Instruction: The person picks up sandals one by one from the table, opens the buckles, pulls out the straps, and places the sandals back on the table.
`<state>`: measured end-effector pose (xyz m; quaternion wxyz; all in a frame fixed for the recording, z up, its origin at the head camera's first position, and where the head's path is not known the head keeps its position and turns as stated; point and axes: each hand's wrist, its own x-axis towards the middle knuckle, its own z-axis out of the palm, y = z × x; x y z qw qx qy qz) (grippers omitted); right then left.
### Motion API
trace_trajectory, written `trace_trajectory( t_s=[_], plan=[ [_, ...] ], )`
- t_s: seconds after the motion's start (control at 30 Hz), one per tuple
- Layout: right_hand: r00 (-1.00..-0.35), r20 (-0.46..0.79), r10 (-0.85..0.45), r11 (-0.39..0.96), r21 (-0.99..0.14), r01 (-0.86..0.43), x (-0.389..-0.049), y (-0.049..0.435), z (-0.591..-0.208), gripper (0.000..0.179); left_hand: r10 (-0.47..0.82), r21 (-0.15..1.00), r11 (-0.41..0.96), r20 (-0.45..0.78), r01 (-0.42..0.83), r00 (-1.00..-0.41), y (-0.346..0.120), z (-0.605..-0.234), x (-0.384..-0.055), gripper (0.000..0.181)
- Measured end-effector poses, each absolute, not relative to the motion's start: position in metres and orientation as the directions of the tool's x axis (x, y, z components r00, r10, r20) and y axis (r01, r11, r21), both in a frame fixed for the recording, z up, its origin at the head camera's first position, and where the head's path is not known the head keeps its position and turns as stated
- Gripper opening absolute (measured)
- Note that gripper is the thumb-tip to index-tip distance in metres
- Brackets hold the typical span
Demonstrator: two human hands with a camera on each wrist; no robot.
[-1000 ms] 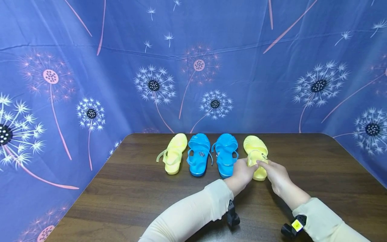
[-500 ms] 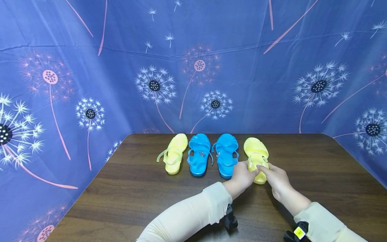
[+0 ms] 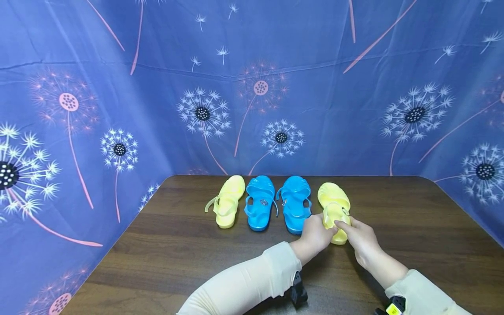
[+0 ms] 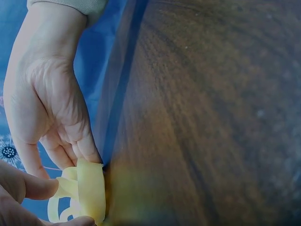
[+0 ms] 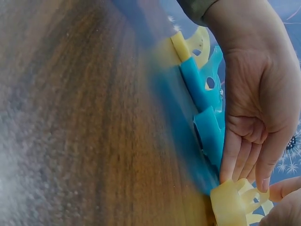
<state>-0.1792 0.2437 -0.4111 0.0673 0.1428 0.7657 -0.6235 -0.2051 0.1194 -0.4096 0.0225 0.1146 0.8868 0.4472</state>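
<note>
Both hands hold a yellow sandal at the right end of a row of sandals, its toe pointing to the back of the table. My left hand grips the sandal's left side near the heel. From the right, my right hand pinches the other side, thumb over the footbed. In the left wrist view the sandal's pale heel stands close over the wood, between the palm side of my right hand and the thumb of my left hand. The heel end is partly hidden by fingers in the head view.
Left of the held sandal stand two blue sandals side by side, then another yellow sandal with its strap sticking out. All lie near the back edge of the brown wooden table. A blue dandelion-print cloth hangs behind.
Both hands and the yellow sandal have slid slightly toward the wearer, so its toe sits farther forward than the blue ones. The grip stays the same, and the other sandals have not moved.
</note>
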Motion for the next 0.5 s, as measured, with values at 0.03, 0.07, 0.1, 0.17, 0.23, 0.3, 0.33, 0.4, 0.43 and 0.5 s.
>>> trace_trajectory(
  t_s=[0.03,0.07,0.1,0.17,0.23,0.3,0.33,0.4,0.43,0.5],
  plan=[
    [-0.950,-0.281,0.133,0.185,-0.935,0.303,-0.1787,0.2437,-0.4113,0.078,0.226,0.797,0.574,0.068,0.189,-0.972,0.1190,-0.4100,-0.2047,0.025],
    [-0.950,-0.281,0.134,0.188,-0.934,0.303,-0.1781,0.2436,-0.4114,0.078,0.228,0.796,0.574,0.072,0.194,-0.971,0.1187,-0.4103,-0.2045,0.025],
    [-0.951,-0.280,0.135,0.189,-0.934,0.302,-0.1777,0.2436,-0.4114,0.078,0.229,0.797,0.572,0.073,0.195,-0.971,0.1186,-0.4107,-0.2044,0.025],
    [-0.950,-0.282,0.134,0.194,-0.933,0.304,-0.1767,0.2436,-0.4113,0.079,0.234,0.800,0.567,0.071,0.195,-0.970,0.1180,-0.4113,-0.2037,0.025],
    [-0.950,-0.285,0.130,0.197,-0.931,0.306,-0.1757,0.2435,-0.4113,0.079,0.242,0.798,0.567,0.073,0.202,-0.967,0.1170,-0.4114,-0.2029,0.026],
    [-0.949,-0.289,0.126,0.202,-0.929,0.309,-0.1745,0.2434,-0.4110,0.080,0.253,0.791,0.573,0.080,0.216,-0.964,0.1160,-0.4115,-0.2021,0.027],
    [-0.949,-0.291,0.123,0.202,-0.929,0.311,-0.1738,0.2434,-0.4108,0.080,0.258,0.787,0.575,0.084,0.223,-0.962,0.1155,-0.4115,-0.2017,0.027],
    [-0.949,-0.294,0.116,0.203,-0.928,0.312,-0.1722,0.2432,-0.4102,0.080,0.266,0.783,0.576,0.092,0.235,-0.960,0.1146,-0.4116,-0.2009,0.027],
    [-0.949,-0.296,0.112,0.201,-0.928,0.313,-0.1714,0.2431,-0.4099,0.080,0.267,0.784,0.575,0.092,0.236,-0.959,0.1142,-0.4117,-0.2005,0.026],
    [-0.948,-0.299,0.105,0.199,-0.928,0.315,-0.1697,0.2431,-0.4095,0.080,0.269,0.788,0.569,0.089,0.233,-0.959,0.1136,-0.4120,-0.1996,0.026]
  ],
)
